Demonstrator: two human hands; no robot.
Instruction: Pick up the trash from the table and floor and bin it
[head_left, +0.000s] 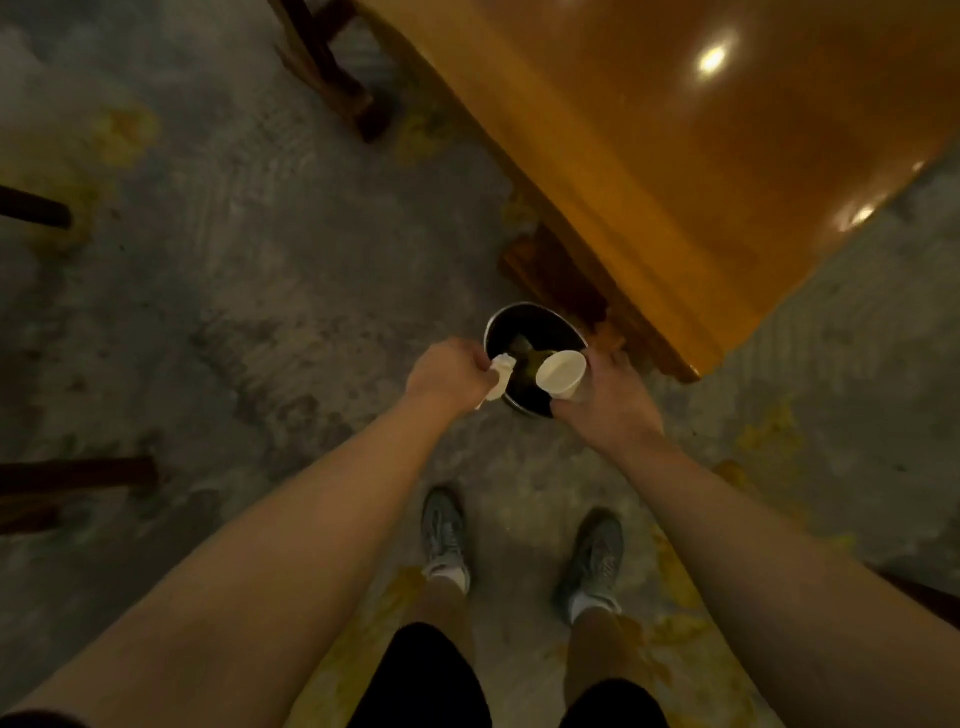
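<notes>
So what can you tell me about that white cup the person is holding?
The white cup looks like a plain disposable paper cup, tapering toward its base. It is tipped on its side, open mouth facing the left hand, and looks empty. The right hand grips it around the base end. It hangs over the open top of the small dark round bin on the floor, not yet dropped in.
</notes>
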